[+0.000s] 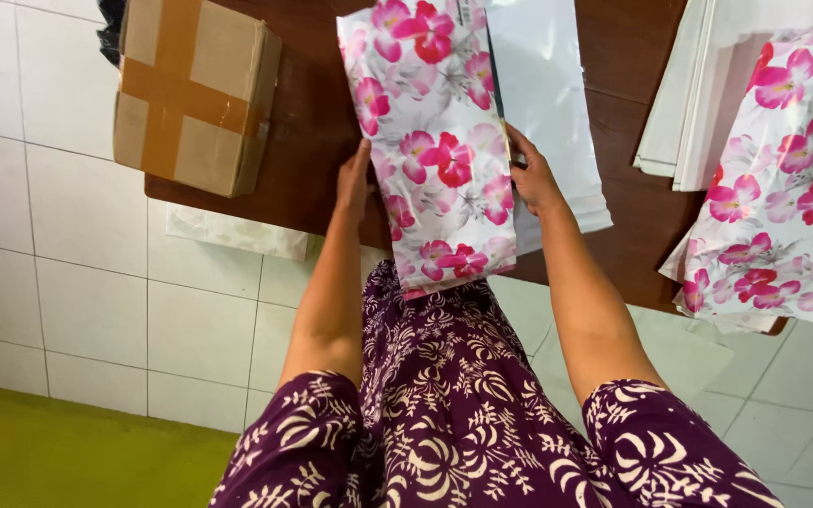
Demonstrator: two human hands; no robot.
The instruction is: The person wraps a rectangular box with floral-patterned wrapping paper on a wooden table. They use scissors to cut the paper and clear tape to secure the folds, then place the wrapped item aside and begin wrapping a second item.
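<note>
A dark brown wooden table is seen under both hands, over a floor of white tiles that gives way to a green strip at the near left. Between the two grips a long flat package wrapped in white plastic with pink and red flowers is laid lengthwise, its near end hanging just past the table's edge above a purple patterned garment. The left hand is pressed against the package's left edge, fingers extended along it; whether anything is actually pinched there cannot be told. The right hand is closed on the package's right edge, where a plain white plastic mailer is lying partly beneath the floral package and reaching beyond the right grip. Well to the right of that grip, a second floral package of the same print is resting at the table's corner, overhanging it, and beyond it a stack of white plastic bags is piled. Well to the left of the left grip, a cardboard box crossed by brown tape is set at the table's far left corner. A pale plastic sheet is seen below the table edge near the box. No labels are visible on either package.
</note>
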